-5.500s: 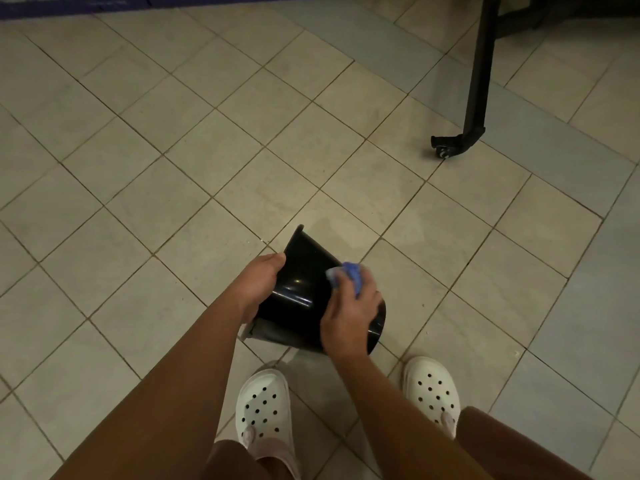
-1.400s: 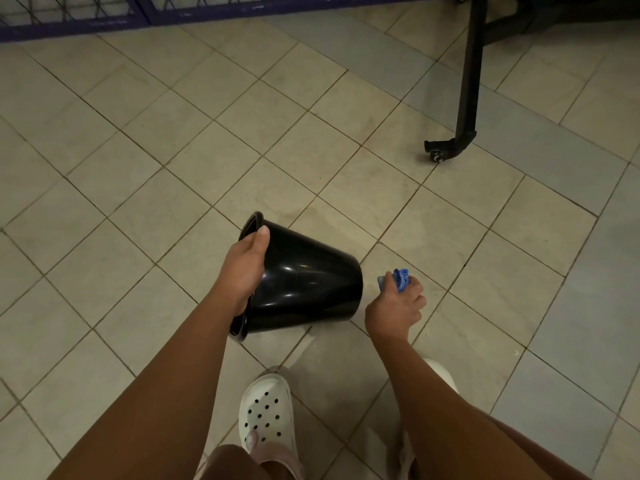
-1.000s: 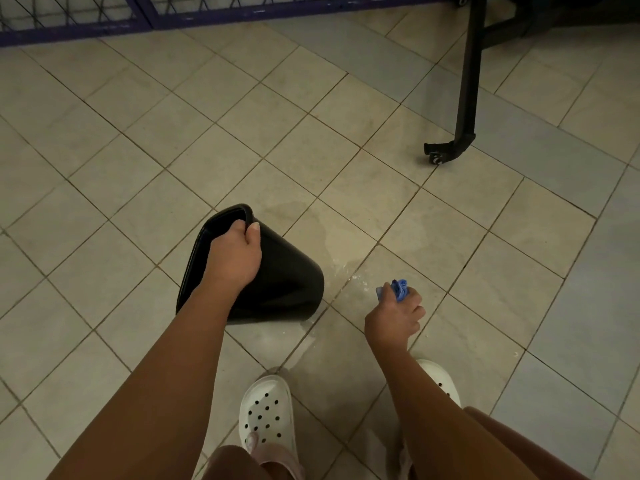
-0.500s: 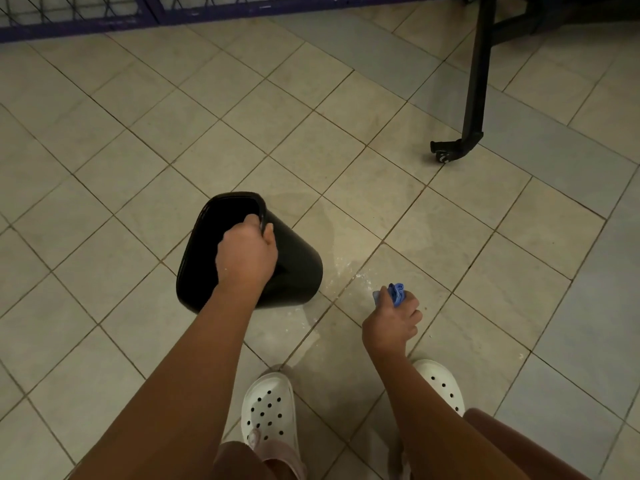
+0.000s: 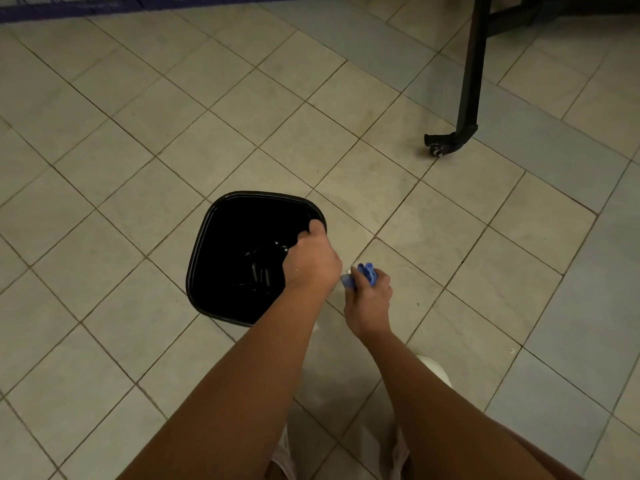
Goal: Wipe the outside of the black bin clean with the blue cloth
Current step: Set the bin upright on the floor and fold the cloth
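The left hand (image 5: 311, 261) grips the upright black bin's (image 5: 239, 258) rim; just beside the bin, the right hand (image 5: 369, 299) clutches the blue cloth (image 5: 363, 273). Wiping looks paused; next, press cloth to wall.

Tiled floor (image 5: 104, 237), beige with grey-blue band.
Black bin (image 5: 239, 258) stood upright on it; castered black leg (image 5: 465, 98) at far right.

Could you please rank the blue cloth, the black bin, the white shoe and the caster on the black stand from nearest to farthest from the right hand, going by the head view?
From the right hand:
1. Blue cloth, bunched in its grip.
2. Black bin, just left, held at the rim by the left hand.
3. White shoe, below right.
4. Caster, far upper right.
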A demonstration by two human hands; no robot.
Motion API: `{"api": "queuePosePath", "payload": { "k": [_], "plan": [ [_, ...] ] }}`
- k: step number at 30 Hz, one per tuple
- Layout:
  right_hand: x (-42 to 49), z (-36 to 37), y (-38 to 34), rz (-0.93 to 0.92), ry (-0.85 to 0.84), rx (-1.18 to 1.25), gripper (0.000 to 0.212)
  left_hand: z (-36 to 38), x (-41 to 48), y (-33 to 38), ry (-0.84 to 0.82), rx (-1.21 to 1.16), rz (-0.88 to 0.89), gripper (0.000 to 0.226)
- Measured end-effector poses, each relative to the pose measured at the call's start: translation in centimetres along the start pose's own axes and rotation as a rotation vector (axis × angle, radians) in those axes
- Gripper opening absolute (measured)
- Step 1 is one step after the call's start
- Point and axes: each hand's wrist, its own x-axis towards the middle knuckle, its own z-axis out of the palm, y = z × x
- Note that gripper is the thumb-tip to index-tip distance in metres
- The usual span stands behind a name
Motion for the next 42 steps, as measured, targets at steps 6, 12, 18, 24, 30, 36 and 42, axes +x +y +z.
{"api": "queuePosePath", "payload": {
  "k": [6,12,18,24,30,36,42],
  "plan": [
    [1.6,1.0,1.2,0.056,-0.109,0.074,0.036,1.5,0.5,0.9,-0.012,-0.016,-0.022,0.033],
    [1.8,1.4,2.6,0.059,-0.234,0.030,0.033,2.0,1.8,1.1,-0.048,-0.150,-0.139,0.035],
    [2.3,0.9,3.6,0.273,-0.190,0.264,0.039,2.0,2.9,1.4,-0.064,-0.222,-0.235,0.042],
    [2.6,0.3,3.5,0.414,-0.184,0.545,0.057,1.8,2.5,1.6,0.092,-0.197,-0.214,0.068],
    [2.7,-0.9,4.1,0.550,-0.109,0.808,0.015,5.0,-1.8,4.2,0.406,0.006,0.488,0.045],
    [2.6,-2.5,4.6,0.496,-0.127,0.984,0.036,8.7,-1.4,3.8,-0.244,-0.296,0.058,0.062],
    [2.6,-3.0,4.2,0.712,-0.083,1.226,0.023,11.2,-1.3,1.5,-0.432,-0.893,-0.200,0.057]
  ]
}}
